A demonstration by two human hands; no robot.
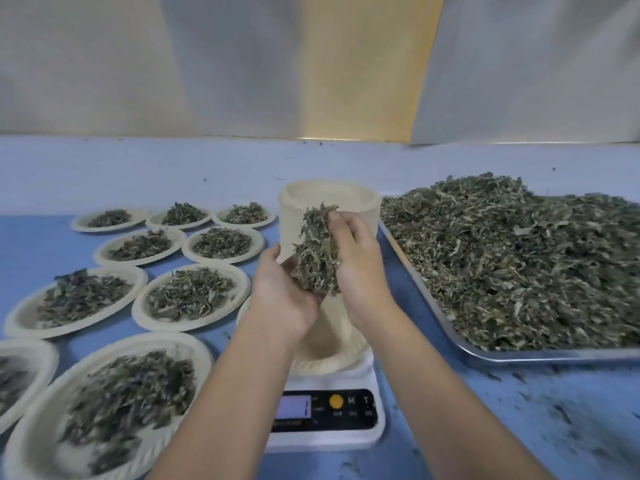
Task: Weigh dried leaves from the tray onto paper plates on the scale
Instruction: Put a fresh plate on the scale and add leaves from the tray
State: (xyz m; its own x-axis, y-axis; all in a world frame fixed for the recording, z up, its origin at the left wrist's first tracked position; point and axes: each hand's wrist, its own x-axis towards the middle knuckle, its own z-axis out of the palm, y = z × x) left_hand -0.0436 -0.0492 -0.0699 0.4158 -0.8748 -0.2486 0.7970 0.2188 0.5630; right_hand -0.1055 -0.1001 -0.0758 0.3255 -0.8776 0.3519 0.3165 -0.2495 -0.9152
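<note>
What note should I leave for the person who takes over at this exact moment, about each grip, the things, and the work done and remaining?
The left grip and right grip together hold one clump of dried leaves above the scale.
The plate on the scale: visible part bare; display unreadable.
The tray is on the right, heaped with leaves; the stack of empty plates stands behind the clump.
Done: at least nine filled plates on the left.
Left: drop this clump on that plate, adjust the weight, continue.
</note>
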